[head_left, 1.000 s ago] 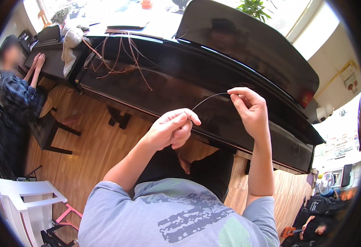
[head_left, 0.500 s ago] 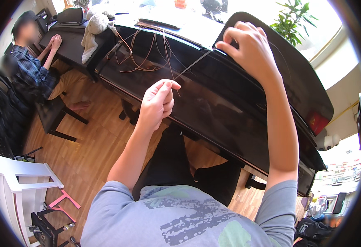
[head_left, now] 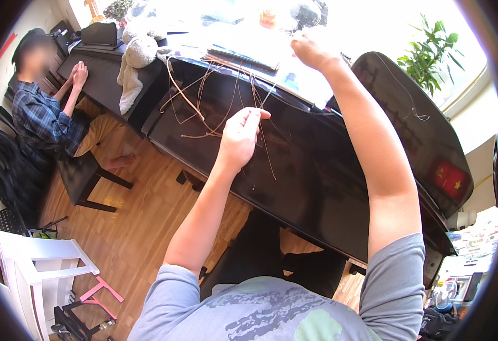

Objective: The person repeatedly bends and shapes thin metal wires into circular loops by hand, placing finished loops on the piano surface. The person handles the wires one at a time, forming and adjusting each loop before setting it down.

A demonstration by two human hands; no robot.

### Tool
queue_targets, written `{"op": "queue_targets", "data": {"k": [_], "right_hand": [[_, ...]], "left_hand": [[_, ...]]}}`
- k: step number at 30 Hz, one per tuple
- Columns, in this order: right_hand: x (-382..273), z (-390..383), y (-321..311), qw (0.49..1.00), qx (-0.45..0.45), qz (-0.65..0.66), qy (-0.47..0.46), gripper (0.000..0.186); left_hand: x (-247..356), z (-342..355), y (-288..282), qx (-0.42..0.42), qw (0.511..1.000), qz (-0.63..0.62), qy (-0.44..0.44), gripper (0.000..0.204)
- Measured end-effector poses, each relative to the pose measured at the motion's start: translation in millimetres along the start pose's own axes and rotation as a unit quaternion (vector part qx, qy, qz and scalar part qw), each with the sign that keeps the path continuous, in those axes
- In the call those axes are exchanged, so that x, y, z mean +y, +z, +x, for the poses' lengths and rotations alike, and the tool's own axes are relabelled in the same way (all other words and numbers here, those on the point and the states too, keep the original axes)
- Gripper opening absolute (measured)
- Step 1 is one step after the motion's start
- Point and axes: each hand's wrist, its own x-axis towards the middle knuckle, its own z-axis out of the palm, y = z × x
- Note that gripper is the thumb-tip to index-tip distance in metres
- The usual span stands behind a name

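The left hand (head_left: 240, 133) is pinching a thin wire (head_left: 267, 98) between its fingertips, over the black piano (head_left: 328, 170). The right hand (head_left: 312, 48) is reaching up high, closed on the far end, so the wire is stretching between both hands. More loose wires (head_left: 203, 108) are lying on the piano top, just under the left hand. The held wire could be catching on them and dragging them along. It could also be slipping from the fingers, since it is so thin.
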Motion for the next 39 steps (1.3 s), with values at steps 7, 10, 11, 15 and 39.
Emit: {"op": "queue_targets", "data": {"k": [7, 10, 11, 15, 39], "right_hand": [[12, 35, 55, 0.999, -0.012, -0.031, -0.007, 0.019], [-21, 55, 22, 0.992, -0.062, 0.086, 0.065, 0.018], [-15, 58, 31, 0.997, -0.03, 0.06, 0.046, 0.018], [-9, 68, 58, 0.999, 0.027, 0.029, -0.018, 0.019], [-85, -401, -98, 0.816, 0.043, 0.525, 0.237, 0.007]], "left_hand": [[7, 31, -3, -0.027, 1.0, 0.0, -0.009, 0.027], [9, 37, -23, 0.004, 1.0, -0.013, -0.007, 0.027], [11, 39, -23, 0.008, 1.0, -0.015, -0.003, 0.027], [17, 38, -29, 0.047, 0.998, -0.044, -0.014, 0.029], [-78, -123, 117, -0.133, 0.987, 0.052, 0.072, 0.011]]}}
